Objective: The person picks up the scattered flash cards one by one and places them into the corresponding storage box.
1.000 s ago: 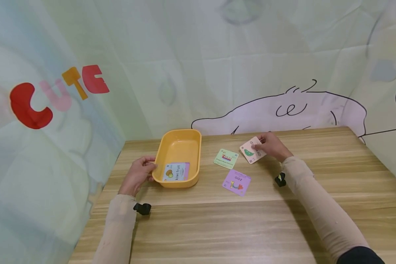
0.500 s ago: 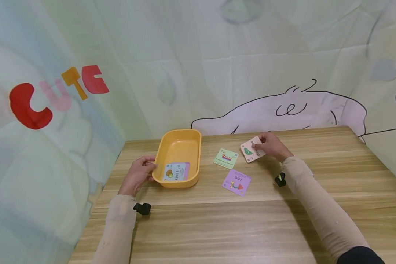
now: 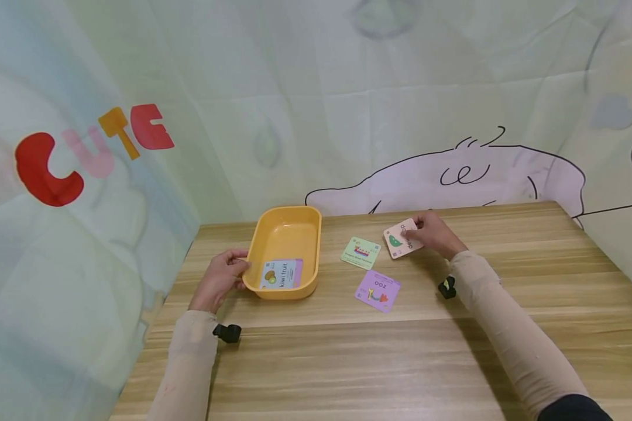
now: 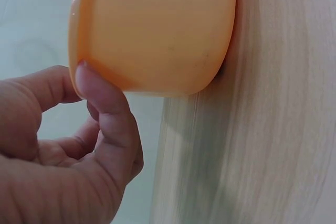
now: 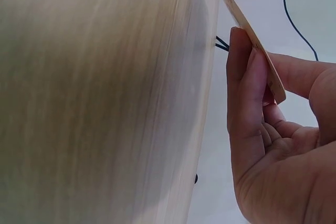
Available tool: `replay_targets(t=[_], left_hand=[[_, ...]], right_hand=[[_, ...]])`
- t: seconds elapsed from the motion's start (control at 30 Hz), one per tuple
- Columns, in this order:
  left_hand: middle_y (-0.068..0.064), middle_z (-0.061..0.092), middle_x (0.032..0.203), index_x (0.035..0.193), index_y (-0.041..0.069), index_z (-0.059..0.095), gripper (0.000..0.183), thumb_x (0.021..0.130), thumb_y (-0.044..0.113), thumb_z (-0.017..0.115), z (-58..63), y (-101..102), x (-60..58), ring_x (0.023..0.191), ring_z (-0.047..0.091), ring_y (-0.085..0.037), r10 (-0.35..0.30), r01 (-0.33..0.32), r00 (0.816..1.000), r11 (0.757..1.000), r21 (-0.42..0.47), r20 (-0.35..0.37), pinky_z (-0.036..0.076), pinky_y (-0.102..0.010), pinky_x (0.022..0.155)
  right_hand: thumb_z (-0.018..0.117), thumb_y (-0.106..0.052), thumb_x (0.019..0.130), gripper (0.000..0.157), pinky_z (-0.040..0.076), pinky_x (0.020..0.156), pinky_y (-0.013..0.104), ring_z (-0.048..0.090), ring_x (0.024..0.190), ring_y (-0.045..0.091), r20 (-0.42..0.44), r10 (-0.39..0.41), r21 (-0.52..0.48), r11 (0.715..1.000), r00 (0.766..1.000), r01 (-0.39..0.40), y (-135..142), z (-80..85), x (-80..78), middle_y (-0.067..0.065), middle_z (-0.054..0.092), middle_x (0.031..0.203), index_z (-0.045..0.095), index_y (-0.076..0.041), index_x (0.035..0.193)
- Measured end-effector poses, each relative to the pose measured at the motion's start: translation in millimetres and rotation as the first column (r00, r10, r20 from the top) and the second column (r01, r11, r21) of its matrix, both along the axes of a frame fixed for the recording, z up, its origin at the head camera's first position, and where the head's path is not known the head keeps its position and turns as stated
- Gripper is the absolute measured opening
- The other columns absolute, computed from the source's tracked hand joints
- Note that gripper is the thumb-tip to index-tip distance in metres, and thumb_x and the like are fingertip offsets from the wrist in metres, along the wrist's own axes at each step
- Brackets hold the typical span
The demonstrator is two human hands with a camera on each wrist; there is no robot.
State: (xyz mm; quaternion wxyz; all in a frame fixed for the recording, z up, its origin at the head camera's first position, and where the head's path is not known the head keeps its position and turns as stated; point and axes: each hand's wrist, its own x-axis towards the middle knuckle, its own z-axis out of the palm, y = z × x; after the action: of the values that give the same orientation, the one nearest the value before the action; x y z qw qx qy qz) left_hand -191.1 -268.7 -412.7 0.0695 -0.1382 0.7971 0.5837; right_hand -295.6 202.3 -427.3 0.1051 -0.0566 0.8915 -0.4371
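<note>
Left hand [image 3: 220,280]: you pinch the yellow tray [image 3: 289,237].
Right hand [image 3: 437,235]: you pinch the peach card [image 3: 398,238].
Change: peach card tilts slightly; work seems paused.

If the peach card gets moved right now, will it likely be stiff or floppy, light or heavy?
The peach card seems fairly stiff, reaching past the pinching right grip without drooping. It is probably light, since its edge looks thin in the right wrist view.
</note>
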Motion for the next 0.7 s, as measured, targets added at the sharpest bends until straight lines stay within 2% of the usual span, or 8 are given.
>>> replay_targets(t=[0.3,0.7], left_hand=[[-0.010,0.057,0.108,0.140,-0.001,0.049,0.039,0.104,0.011,0.055,-0.4,-1.3,-0.4,0.077,0.059,-0.017,-0.003,0.003,1.000,1.000,0.010,0.002,0.052,-0.024,0.060],[-0.011,0.057,0.109,0.140,0.000,0.050,0.039,0.103,0.012,0.055,-0.2,-1.3,-1.9,0.079,0.060,-0.016,0.010,-0.010,1.000,1.000,-0.006,0.009,0.053,-0.024,0.061]], right_hand=[[0.066,-0.015,0.099,0.021,0.049,0.071,0.025,0.057,0.087,0.020,0.002,0.001,0.000,1.000,1.000,-0.001,-1.4,1.9,1.2,0.015,0.061,0.106,0.063,0.002,0.110],[0.065,-0.017,0.099,0.028,0.052,0.069,0.024,0.060,0.084,0.017,0.029,-0.013,-0.015,1.000,0.999,0.013,-6.2,4.5,2.9,0.016,0.064,0.107,0.062,0.004,0.116]])
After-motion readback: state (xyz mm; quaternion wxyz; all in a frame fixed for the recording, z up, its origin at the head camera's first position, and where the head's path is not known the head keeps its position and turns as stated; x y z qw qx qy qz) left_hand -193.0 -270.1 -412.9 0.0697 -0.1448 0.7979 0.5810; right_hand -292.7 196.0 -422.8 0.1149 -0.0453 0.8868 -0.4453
